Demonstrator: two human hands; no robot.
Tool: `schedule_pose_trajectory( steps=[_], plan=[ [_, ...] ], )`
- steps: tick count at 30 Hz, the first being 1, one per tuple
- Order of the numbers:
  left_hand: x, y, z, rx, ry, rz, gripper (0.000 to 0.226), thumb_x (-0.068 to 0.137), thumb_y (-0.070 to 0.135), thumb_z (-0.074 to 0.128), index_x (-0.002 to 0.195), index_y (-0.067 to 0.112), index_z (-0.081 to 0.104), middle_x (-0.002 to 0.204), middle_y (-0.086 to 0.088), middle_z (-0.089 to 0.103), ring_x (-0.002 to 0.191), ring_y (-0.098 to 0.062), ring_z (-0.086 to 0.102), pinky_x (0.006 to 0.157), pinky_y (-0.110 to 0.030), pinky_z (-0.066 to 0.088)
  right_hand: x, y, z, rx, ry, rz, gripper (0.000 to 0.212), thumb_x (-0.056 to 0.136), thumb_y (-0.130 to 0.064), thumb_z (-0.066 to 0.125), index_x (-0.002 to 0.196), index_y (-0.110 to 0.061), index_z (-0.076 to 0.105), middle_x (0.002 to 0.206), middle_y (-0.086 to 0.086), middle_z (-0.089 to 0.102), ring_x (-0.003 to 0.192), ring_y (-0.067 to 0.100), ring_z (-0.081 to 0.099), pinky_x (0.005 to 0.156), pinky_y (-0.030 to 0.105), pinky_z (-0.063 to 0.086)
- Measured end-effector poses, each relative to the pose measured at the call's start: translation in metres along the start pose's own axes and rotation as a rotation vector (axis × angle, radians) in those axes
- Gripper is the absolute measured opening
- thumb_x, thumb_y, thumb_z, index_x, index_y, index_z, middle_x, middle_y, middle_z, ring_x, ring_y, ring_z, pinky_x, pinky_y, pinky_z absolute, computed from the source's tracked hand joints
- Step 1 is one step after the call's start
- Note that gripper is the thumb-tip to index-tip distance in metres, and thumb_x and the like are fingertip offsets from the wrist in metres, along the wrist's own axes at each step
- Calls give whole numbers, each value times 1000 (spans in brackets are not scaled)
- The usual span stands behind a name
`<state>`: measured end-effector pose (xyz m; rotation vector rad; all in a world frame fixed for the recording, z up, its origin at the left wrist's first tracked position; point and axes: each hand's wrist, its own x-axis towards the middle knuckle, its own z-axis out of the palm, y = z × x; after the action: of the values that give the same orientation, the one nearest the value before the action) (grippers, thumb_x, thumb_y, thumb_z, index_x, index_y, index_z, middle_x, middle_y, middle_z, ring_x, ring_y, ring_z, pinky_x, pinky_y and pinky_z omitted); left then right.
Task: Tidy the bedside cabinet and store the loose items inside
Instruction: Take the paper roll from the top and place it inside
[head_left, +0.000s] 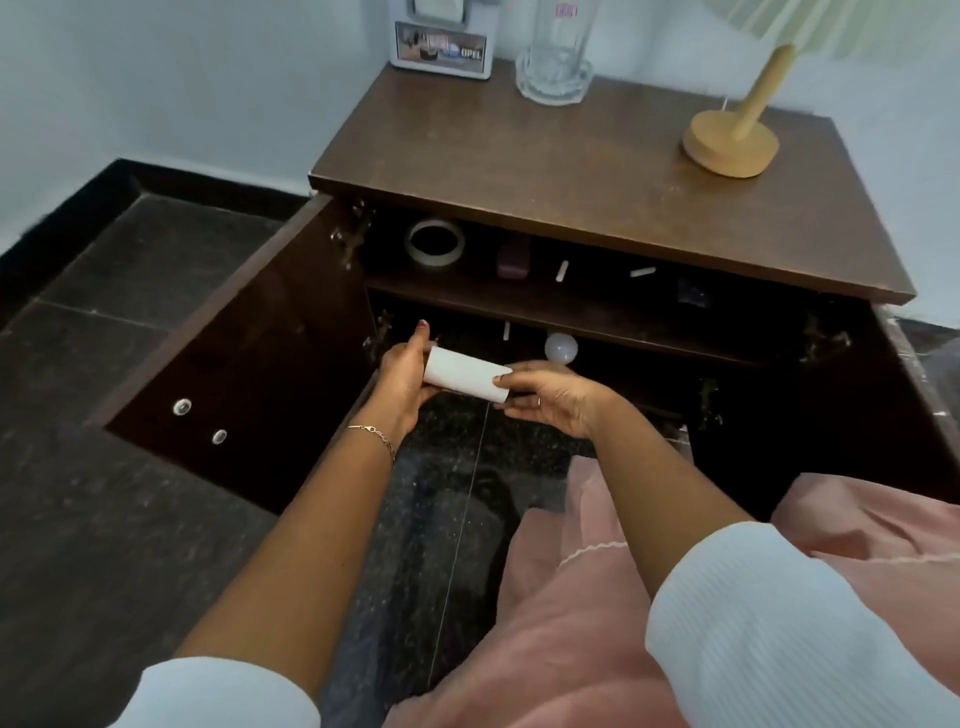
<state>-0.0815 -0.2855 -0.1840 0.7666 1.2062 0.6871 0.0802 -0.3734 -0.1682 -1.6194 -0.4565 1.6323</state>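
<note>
A white cylinder (464, 374) lies sideways between both hands, in front of the open brown bedside cabinet (597, 208). My left hand (402, 382) grips its left end and my right hand (556, 397) pinches its right end. Both cabinet doors stand open. On the upper shelf sit a tape roll (434, 243), a dark purple object (513, 262) and two small white sticks (562, 270). A white round bulb (561, 347) and another white stick lie on the lower level behind the cylinder.
On the cabinet top stand a glass mug (556, 57), a yellow lamp base (730, 143) and a small white device (441, 49). The left door (244, 364) swings out over the dark tiled floor. Pink fabric (597, 597) covers my lap at the lower right.
</note>
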Motion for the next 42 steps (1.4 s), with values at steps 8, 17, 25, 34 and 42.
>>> schedule_pose_trajectory(
  steps=[8,17,25,34,42],
  plan=[
    [20,-60,46,41,-107,-101,19,94,25,56,108,13,59,103,-7,62,102,-23,59,86,-34,46,31,43,-58,-172,135,92,39,91,-14,63,129,-13,52,122,7,61,113,19,59,91,29,48],
    [37,-131,114,389,-248,-84,47,93,19,60,137,11,46,132,-10,56,105,-14,53,80,-24,41,55,101,-132,150,562,144,9,90,-15,66,90,-12,57,72,4,56,45,3,51,52,16,45],
    [77,-171,137,1415,-301,645,69,86,29,61,147,15,31,153,-8,29,145,-29,16,116,-47,24,96,88,-156,341,873,-162,27,73,-12,80,90,-15,58,97,13,67,75,17,62,66,28,54],
    [109,-193,160,1517,-462,926,68,83,14,58,146,7,32,148,-12,35,140,-28,29,115,-41,30,132,57,-167,273,1061,-191,46,77,-28,77,115,-10,58,110,8,65,82,19,57,72,24,44],
    [113,-196,175,1542,-444,926,65,87,15,57,146,6,32,153,-10,30,144,-24,24,115,-38,31,148,56,-185,152,1069,-132,61,79,-36,76,126,-6,53,125,10,61,110,25,61,73,24,42]
  ],
)
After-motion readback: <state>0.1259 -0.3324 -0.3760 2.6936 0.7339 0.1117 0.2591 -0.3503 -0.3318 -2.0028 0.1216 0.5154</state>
